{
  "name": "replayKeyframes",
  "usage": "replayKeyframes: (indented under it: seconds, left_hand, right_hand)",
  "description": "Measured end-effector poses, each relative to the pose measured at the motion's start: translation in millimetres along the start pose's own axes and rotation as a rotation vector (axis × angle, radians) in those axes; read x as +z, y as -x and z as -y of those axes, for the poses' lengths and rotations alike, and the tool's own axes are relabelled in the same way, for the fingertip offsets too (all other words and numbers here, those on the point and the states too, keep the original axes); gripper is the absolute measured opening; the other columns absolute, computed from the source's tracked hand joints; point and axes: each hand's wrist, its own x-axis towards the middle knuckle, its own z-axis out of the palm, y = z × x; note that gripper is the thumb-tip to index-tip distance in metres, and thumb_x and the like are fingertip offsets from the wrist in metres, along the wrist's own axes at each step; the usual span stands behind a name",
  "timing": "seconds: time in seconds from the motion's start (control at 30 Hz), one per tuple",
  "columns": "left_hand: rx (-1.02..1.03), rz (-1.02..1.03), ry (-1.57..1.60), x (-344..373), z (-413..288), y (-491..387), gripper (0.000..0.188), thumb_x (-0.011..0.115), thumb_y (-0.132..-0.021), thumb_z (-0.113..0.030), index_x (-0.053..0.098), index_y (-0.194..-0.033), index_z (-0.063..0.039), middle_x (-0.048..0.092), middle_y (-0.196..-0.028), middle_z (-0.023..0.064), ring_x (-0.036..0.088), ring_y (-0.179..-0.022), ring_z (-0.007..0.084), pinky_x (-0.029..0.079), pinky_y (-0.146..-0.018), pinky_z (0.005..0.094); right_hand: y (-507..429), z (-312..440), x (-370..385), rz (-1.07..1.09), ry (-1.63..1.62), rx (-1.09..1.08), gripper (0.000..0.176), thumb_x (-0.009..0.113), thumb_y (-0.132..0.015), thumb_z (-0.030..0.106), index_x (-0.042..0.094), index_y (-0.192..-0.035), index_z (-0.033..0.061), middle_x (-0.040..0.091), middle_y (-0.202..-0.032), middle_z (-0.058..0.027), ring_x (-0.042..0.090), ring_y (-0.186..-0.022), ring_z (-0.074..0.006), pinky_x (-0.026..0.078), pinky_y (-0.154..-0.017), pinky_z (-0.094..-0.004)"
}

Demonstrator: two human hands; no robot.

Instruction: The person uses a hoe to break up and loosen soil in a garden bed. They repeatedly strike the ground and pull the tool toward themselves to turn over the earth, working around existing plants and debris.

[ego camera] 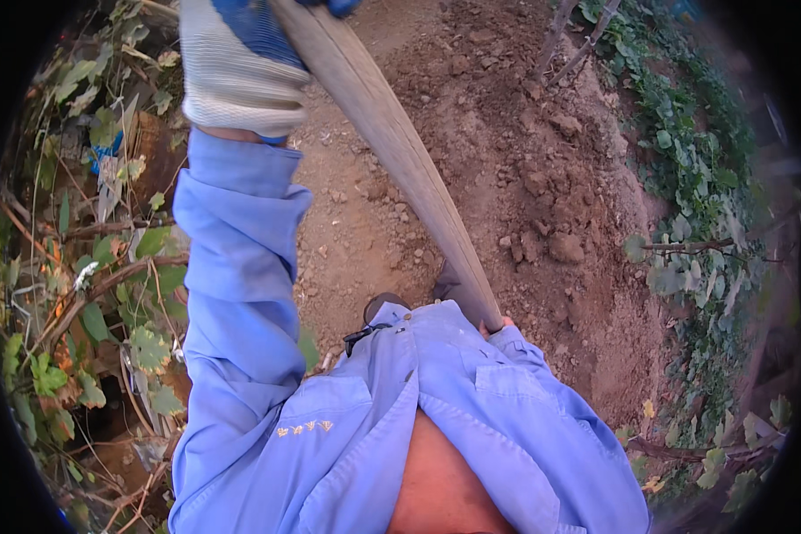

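Observation:
A long, weathered wooden tool handle slants from the top edge down to my right hip; its far end is out of view. My left hand, in a white knit glove with blue coating, is closed around the upper part of the handle, and blue fingertips show on its other side. My right hand shows only as bare skin and fingertips around the lower end of the handle, beside the cuff of my blue jacket. The rest of that hand is hidden.
Reddish-brown soil lies in front of me, with loose clods on the right. Vines and dry stems crowd the left. Green creeping plants line the right side, and thin wooden stakes stand at the upper right.

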Motion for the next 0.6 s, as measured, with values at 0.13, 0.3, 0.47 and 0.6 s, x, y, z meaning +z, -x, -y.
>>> replayKeyframes:
  seconds: [0.13,0.3,0.47,0.6]
  left_hand:
    - [0.005,0.395,0.303,-9,46,-38,0.047,0.040,-0.102,-0.025,0.056,-0.129,0.011,0.049,-0.076,0.0047,0.048,-0.060,0.0105,0.043,-0.054,0.0282]
    - [-0.128,0.193,0.262,-29,69,-52,0.046,0.042,-0.099,-0.023,0.058,-0.126,0.012,0.048,-0.072,0.0033,0.042,-0.054,0.0122,0.043,-0.052,0.0307]
    - [-0.134,0.086,0.273,-51,103,-65,0.046,0.042,-0.100,-0.020,0.053,-0.131,0.013,0.046,-0.071,0.0058,0.042,-0.051,0.0128,0.042,-0.050,0.0311]
    - [-0.169,0.164,0.314,-46,121,-76,0.046,0.040,-0.102,-0.017,0.049,-0.136,0.012,0.045,-0.072,0.0052,0.043,-0.056,0.0140,0.040,-0.053,0.0319]
  right_hand:
    - [-24,51,14,0.080,0.000,0.119,0.025,0.074,-0.081,0.020,0.065,-0.103,0.0121,0.068,-0.098,-0.0046,0.065,-0.092,-0.0218,0.056,-0.083,-0.0422]
    - [-14,83,32,0.194,0.078,-0.006,0.025,0.075,-0.078,0.017,0.066,-0.101,0.0140,0.068,-0.099,-0.0005,0.063,-0.093,-0.0175,0.053,-0.086,-0.0396]
    - [6,89,74,0.181,0.085,-0.217,0.026,0.076,-0.076,0.014,0.068,-0.100,0.0159,0.067,-0.100,0.0035,0.061,-0.095,-0.0133,0.051,-0.088,-0.0371]
    - [3,105,132,-0.133,-0.915,0.247,0.009,0.068,-0.078,0.020,0.062,-0.079,0.0135,0.065,-0.080,-0.0028,0.063,-0.078,-0.0230,0.055,-0.077,-0.0422]
